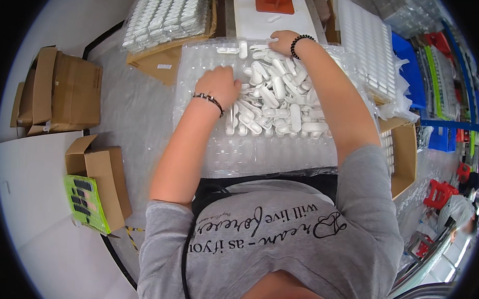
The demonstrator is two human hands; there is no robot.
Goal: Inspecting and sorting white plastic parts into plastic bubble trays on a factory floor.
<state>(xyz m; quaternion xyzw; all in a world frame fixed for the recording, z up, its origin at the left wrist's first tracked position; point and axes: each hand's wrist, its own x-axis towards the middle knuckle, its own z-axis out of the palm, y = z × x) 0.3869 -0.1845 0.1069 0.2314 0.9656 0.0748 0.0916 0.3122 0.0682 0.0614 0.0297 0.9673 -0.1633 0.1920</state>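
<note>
A heap of white oval plastic parts [278, 87] lies on a clear plastic blister tray [239, 156] in front of me. At the heap's left side is my left hand [219, 85], its fingers curled; whatever they hold is hidden beneath. My right hand [286, 43] is at the far edge of the heap, thumb and fingertips closed on a small white plastic part [274, 40]. Two loose parts, one lying flat [227, 50] and one turned upright [243, 49], sit on the tray just beyond my left hand.
Beyond the tray, a red-orange fixture [274, 2] stands on a white board [249, 23]. Stacked trays of white parts [167, 15] rise at far left, more trays [365, 48] at far right. Cardboard boxes [72, 91] stand left; another open box [405, 160] is close on my right.
</note>
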